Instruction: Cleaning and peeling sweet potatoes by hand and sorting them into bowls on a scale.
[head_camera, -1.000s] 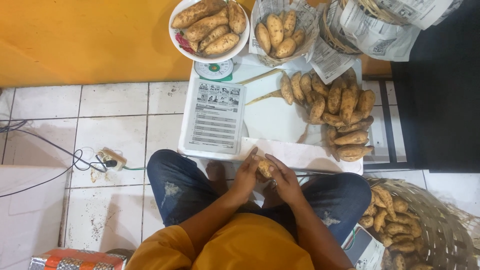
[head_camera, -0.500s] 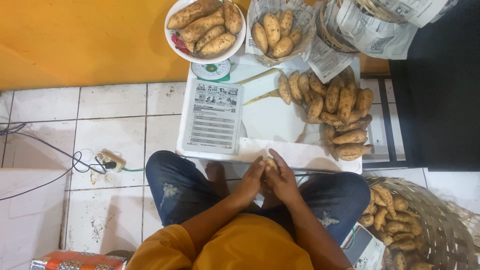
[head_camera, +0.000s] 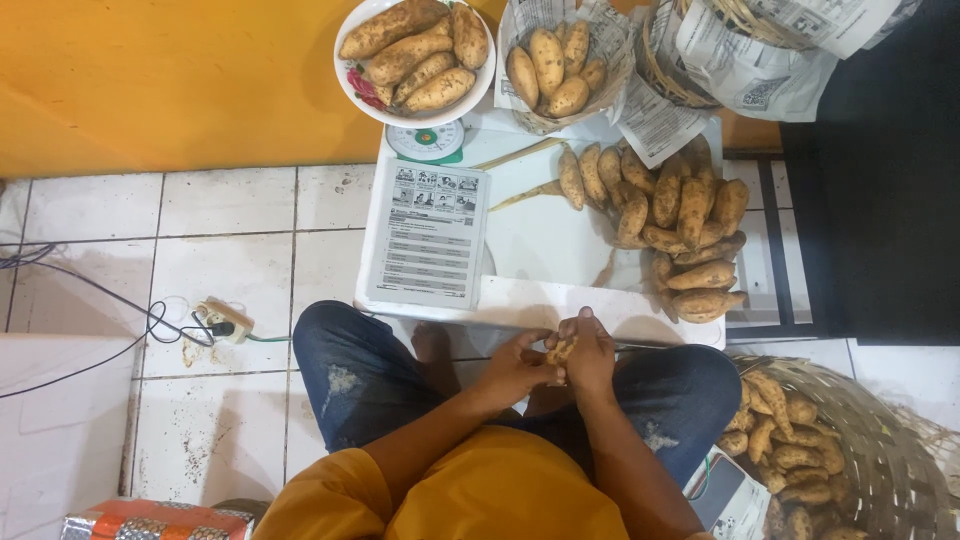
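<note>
Over the lap, the left hand (head_camera: 515, 368) and right hand (head_camera: 588, 352) clasp one small sweet potato (head_camera: 561, 349) between them, fingers closed round it. Turning it slowly under a firm grip should serve best. Right lies a basket (head_camera: 890, 470); farther off a tuber pile (head_camera: 680, 230), then the scale bowl (head_camera: 352, 88).

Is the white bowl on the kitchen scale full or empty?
Full. The white bowl on the scale is heaped with sweet potatoes, stacked above its rim.
</note>
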